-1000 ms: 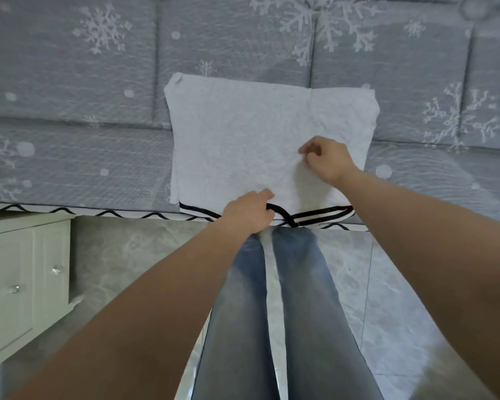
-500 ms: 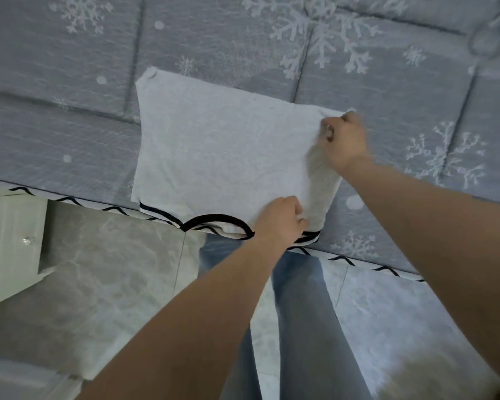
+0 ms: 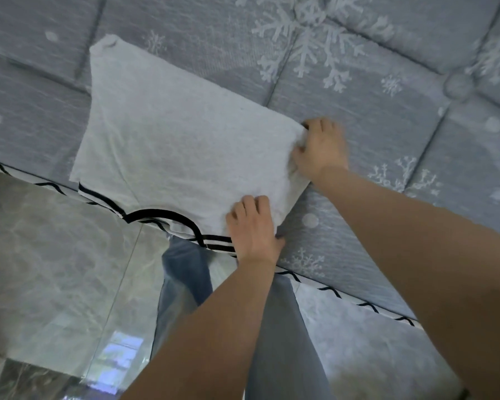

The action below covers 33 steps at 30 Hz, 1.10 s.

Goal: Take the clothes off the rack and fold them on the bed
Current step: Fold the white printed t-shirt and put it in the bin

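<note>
Snowflake bed (image 3: 387, 116), hands (image 3: 254, 226) gripping shirt (image 3: 179, 145)

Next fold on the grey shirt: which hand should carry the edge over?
Right hand, probably. It already pinches the grey shirt at its far right corner, with open cloth to fold across. The left hand grips the near corner at the bed edge, suited to anchoring.

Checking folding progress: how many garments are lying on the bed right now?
1: a light grey fabric top with black trim lies flat at the near edge of the grey snowflake-patterned quilted bed. The left hand and right hand grip its right side. Others may lie outside the view.
</note>
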{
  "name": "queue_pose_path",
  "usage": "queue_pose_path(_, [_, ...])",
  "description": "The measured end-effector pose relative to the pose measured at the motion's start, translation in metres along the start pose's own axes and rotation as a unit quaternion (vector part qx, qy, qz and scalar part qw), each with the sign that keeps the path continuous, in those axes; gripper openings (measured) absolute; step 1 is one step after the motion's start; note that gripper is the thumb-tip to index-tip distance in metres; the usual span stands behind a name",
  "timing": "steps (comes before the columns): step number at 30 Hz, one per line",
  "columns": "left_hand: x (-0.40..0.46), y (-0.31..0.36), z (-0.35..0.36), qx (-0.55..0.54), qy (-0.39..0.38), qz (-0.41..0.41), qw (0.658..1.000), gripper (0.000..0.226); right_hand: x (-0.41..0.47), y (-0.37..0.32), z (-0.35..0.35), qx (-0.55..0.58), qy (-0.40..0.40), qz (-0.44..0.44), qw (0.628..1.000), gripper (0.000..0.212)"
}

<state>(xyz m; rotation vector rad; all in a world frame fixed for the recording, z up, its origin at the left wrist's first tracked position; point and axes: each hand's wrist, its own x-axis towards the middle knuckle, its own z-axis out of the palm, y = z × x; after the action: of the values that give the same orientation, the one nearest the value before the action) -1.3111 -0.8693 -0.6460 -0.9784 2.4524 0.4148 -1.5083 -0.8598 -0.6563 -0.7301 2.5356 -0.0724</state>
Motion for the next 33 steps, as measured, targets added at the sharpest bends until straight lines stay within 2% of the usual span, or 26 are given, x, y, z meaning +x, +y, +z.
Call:
queue_pose_path(2, [0.004, 0.002, 0.003, 0.006, -0.001, -0.010, 1.000, 0.085, 0.007, -0.003, -0.008, 0.006, -0.046, 0.025, 0.999, 0.045])
queue_pose_path(5, [0.009, 0.000, 0.006, -0.009, 0.003, -0.019, 1.000, 0.082, 0.017, -0.010, -0.025, 0.082, -0.109, 0.063, 0.989, 0.037])
queue_pose_path(10, [0.000, 0.001, 0.012, -0.074, 0.044, -0.062, 0.994, 0.070, 0.022, -0.015, -0.047, 0.238, -0.212, 0.164, 0.933, 0.011])
queue_pose_path(14, [-0.002, -0.002, 0.014, -0.135, 0.080, -0.073, 0.985, 0.066, 0.027, -0.015, -0.052, 0.300, -0.266, 0.204, 0.893, 0.023])
queue_pose_path(18, [-0.005, -0.018, 0.006, -0.242, 0.098, -0.063, 0.963, 0.039, 0.027, -0.028, -0.064, 0.253, -0.244, 0.166, 0.921, 0.017])
queue_pose_path(21, [-0.014, -0.033, -0.011, -0.307, 0.093, -0.049, 0.946, 0.033, 0.025, -0.047, -0.077, 0.228, -0.193, 0.138, 0.944, 0.013])
queue_pose_path(25, [-0.020, -0.054, -0.040, -0.328, 0.074, -0.111, 0.935, 0.034, 0.017, -0.080, -0.098, 0.291, -0.174, 0.132, 0.931, 0.036])
queue_pose_path(29, [-0.017, -0.073, -0.059, -0.336, 0.093, -0.140, 0.927, 0.039, 0.018, -0.113, -0.108, 0.276, -0.187, 0.100, 0.937, 0.022])
queue_pose_path(33, [-0.011, -0.106, -0.063, -0.401, 0.117, -0.147, 0.897, 0.046, 0.026, -0.149, -0.102, 0.379, -0.167, 0.129, 0.901, 0.020])
